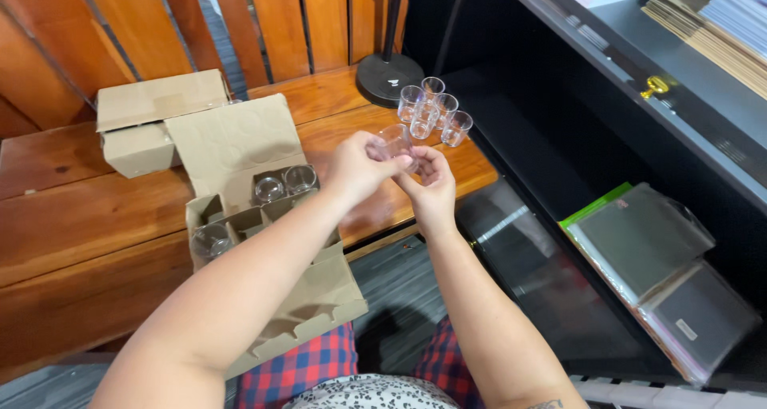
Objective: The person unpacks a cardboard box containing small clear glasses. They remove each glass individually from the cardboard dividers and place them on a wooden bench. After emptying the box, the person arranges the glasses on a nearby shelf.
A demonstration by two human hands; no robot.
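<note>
Both of my hands hold one small clear glass (397, 143) above the wooden bench (80, 217). My left hand (361, 166) grips it from the left and my right hand (433, 181) cups it from below and the right. Just beyond, several clear glasses (434, 109) stand in a tight cluster on the bench's right end. An open cardboard box (256, 217) with divider cells lies under my left forearm; three glasses (284, 185) still sit in its cells.
A second, closed cardboard box (148, 121) lies at the back left. A black round lamp base (389, 77) stands behind the glasses. A dark shelf unit (607, 137) with plastic folders (655, 273) and stacked paper is to the right.
</note>
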